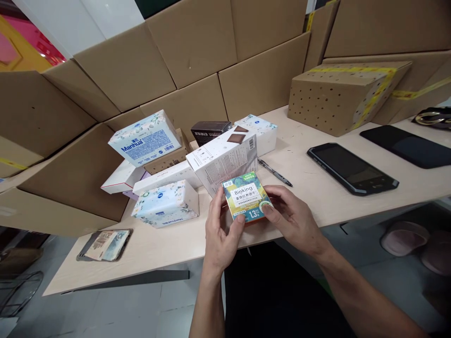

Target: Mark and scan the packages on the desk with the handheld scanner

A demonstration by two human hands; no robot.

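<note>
Between both hands, near the table's front edge, is a small green and yellow biscuit box (247, 195) labelled Binking, its printed face up. My left hand (222, 230) grips its left side, thumb on the front lower edge. My right hand (291, 217) closes on its right side with the thumb on the lower right corner. Just behind it a white carton (225, 162) with chocolate pictures leans at a tilt. To the left lies a tissue pack (167, 204). Another tissue pack (146, 136) marked Manhua rests on a brown box (169, 159).
On the table (299, 188) a pen (275, 172) lies right of the cartons. Farther right are a rugged phone (352, 169), a dark flat device (410, 145) and a taped cardboard box (338, 98). Banknotes (107, 244) lie on a phone at left. Cardboard walls (197, 42) stand behind.
</note>
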